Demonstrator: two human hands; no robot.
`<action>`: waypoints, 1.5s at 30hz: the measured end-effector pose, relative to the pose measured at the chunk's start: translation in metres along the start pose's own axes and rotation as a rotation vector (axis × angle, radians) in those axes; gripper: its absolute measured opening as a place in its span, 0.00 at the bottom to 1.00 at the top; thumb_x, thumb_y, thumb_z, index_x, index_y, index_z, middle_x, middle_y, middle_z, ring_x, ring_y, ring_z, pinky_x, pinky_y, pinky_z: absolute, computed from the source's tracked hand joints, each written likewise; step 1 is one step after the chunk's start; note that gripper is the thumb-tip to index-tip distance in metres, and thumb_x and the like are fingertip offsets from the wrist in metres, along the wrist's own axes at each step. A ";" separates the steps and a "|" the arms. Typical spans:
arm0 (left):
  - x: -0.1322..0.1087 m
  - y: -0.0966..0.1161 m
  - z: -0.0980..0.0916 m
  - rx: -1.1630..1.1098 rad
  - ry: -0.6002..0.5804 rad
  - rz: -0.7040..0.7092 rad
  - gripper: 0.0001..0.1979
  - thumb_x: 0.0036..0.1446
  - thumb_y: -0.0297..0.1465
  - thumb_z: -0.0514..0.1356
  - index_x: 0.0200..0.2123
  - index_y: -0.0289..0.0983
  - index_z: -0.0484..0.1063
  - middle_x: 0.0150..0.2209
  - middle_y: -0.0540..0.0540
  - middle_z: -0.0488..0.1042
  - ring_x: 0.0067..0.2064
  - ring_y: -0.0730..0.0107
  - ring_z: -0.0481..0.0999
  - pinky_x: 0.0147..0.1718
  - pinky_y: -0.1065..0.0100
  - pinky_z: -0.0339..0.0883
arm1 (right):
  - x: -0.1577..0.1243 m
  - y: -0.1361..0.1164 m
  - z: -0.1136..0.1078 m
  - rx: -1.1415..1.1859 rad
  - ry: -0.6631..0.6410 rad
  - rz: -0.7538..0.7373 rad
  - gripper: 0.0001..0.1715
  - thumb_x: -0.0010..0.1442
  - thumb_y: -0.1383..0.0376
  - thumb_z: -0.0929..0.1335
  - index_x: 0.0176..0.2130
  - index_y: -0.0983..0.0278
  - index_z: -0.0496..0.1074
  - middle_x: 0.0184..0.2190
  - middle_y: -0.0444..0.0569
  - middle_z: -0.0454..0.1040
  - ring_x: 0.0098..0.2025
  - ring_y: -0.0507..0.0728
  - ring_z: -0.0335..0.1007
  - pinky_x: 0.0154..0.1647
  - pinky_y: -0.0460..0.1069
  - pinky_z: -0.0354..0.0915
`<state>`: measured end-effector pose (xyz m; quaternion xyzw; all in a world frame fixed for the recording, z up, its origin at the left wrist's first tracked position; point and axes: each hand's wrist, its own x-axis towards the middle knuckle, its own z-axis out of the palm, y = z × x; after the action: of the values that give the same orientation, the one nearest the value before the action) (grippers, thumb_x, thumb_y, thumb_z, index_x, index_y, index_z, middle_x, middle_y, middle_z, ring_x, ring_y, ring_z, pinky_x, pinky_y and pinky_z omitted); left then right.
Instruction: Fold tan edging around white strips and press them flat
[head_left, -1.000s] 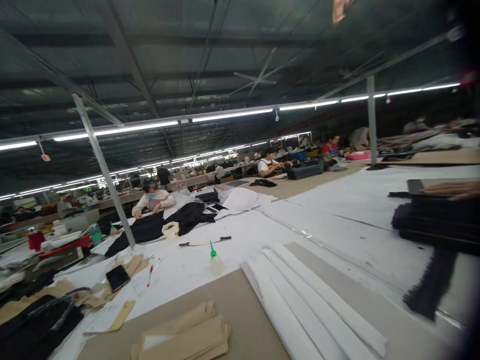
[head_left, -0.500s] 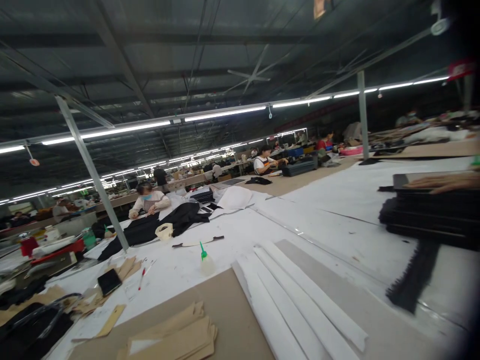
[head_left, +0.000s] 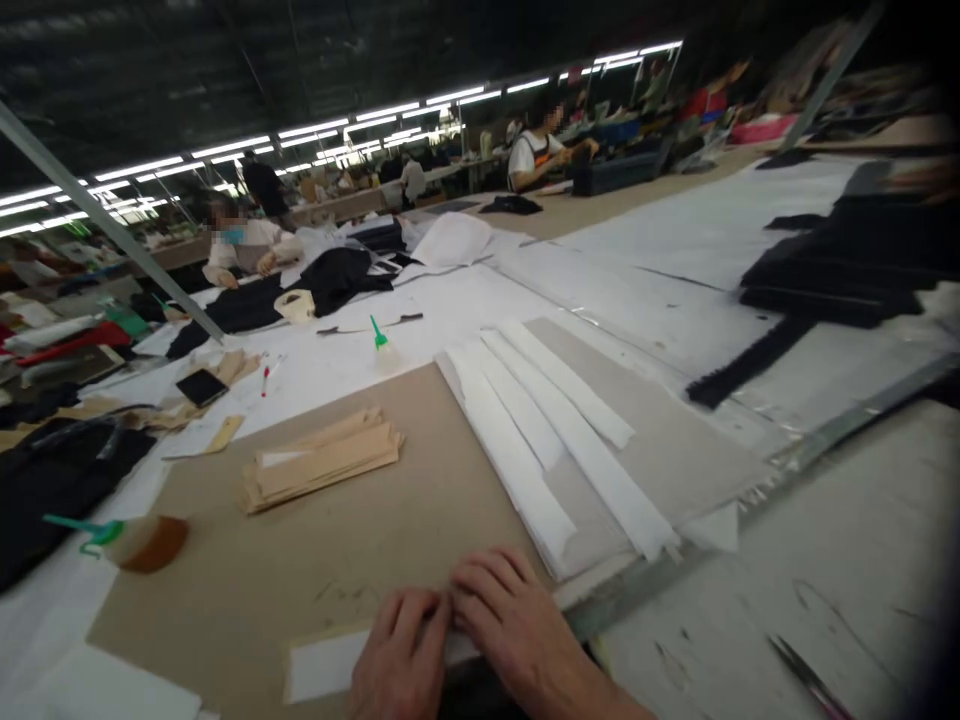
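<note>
My left hand [head_left: 401, 655] and my right hand [head_left: 514, 620] lie side by side at the bottom edge of the head view. Both press on a white strip [head_left: 322, 668] that lies on a brown cardboard sheet [head_left: 300, 540]. The left hand's fingers are curled onto the strip's end. On the right hand the fingers lie close together, their tips meeting the left hand's. The strip's right part is hidden under the hands.
Several long white strips [head_left: 555, 440] fan out just beyond my hands. Nearby are brown card pieces [head_left: 322, 465], a tipped glue bottle [head_left: 127, 540], a metal ruler [head_left: 825, 430], scissors [head_left: 810, 680] and black fabric [head_left: 847, 270]. Other people work at the far tables.
The view has tipped down from the hall and ceiling to the near table. My two hands have come into sight on the white strip. The hand formerly on the black stack is gone.
</note>
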<state>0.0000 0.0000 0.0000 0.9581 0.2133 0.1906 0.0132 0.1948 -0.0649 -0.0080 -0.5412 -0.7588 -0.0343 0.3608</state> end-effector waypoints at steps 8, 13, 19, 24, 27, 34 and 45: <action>0.003 -0.006 -0.008 -0.009 -0.013 0.053 0.20 0.66 0.24 0.51 0.59 0.33 0.68 0.47 0.39 0.74 0.45 0.61 0.75 0.45 0.64 0.76 | -0.018 -0.025 -0.022 -0.054 0.064 0.177 0.15 0.74 0.67 0.59 0.47 0.64 0.74 0.43 0.49 0.76 0.43 0.59 0.67 0.49 0.56 0.59; 0.019 -0.006 -0.007 -0.225 -0.070 -0.079 0.13 0.68 0.28 0.55 0.54 0.39 0.69 0.47 0.43 0.73 0.46 0.63 0.76 0.45 0.66 0.76 | -0.024 -0.029 -0.020 -0.151 0.120 0.191 0.18 0.75 0.67 0.58 0.49 0.64 0.75 0.45 0.48 0.78 0.46 0.58 0.68 0.53 0.56 0.57; 0.039 0.001 -0.005 -0.403 -0.093 -0.140 0.09 0.69 0.29 0.54 0.51 0.42 0.69 0.45 0.45 0.72 0.46 0.65 0.76 0.43 0.65 0.76 | -0.026 -0.030 -0.024 -0.183 0.121 0.231 0.19 0.75 0.65 0.58 0.51 0.63 0.76 0.43 0.49 0.77 0.46 0.59 0.68 0.52 0.55 0.62; 0.039 -0.002 -0.002 -0.343 -0.128 -0.045 0.10 0.70 0.27 0.52 0.49 0.42 0.70 0.43 0.45 0.73 0.43 0.65 0.75 0.41 0.65 0.75 | -0.026 -0.030 -0.022 -0.133 0.118 0.248 0.16 0.74 0.66 0.60 0.51 0.62 0.75 0.42 0.49 0.77 0.44 0.58 0.68 0.48 0.54 0.65; 0.039 -0.002 -0.002 -0.178 -0.087 0.090 0.15 0.71 0.27 0.47 0.50 0.37 0.71 0.42 0.42 0.74 0.41 0.63 0.74 0.38 0.65 0.75 | -0.026 -0.029 -0.024 -0.118 0.108 0.253 0.16 0.73 0.66 0.61 0.51 0.63 0.75 0.42 0.50 0.77 0.44 0.59 0.69 0.49 0.55 0.65; 0.029 0.002 -0.004 0.217 -0.029 0.338 0.21 0.69 0.24 0.43 0.54 0.31 0.72 0.48 0.40 0.75 0.46 0.57 0.74 0.42 0.60 0.72 | -0.025 -0.025 -0.040 0.006 0.019 0.243 0.23 0.69 0.75 0.59 0.59 0.66 0.68 0.50 0.53 0.76 0.49 0.59 0.70 0.52 0.55 0.67; 0.003 -0.014 -0.002 0.036 0.000 0.175 0.18 0.69 0.24 0.47 0.55 0.33 0.71 0.44 0.41 0.75 0.44 0.64 0.75 0.46 0.68 0.75 | -0.030 -0.025 -0.030 -0.173 -0.098 0.126 0.23 0.72 0.65 0.58 0.62 0.68 0.66 0.55 0.51 0.76 0.56 0.62 0.67 0.56 0.60 0.59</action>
<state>-0.0038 0.0138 0.0013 0.9732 0.1321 0.1872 -0.0210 0.1937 -0.1125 0.0049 -0.6180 -0.7342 -0.0503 0.2766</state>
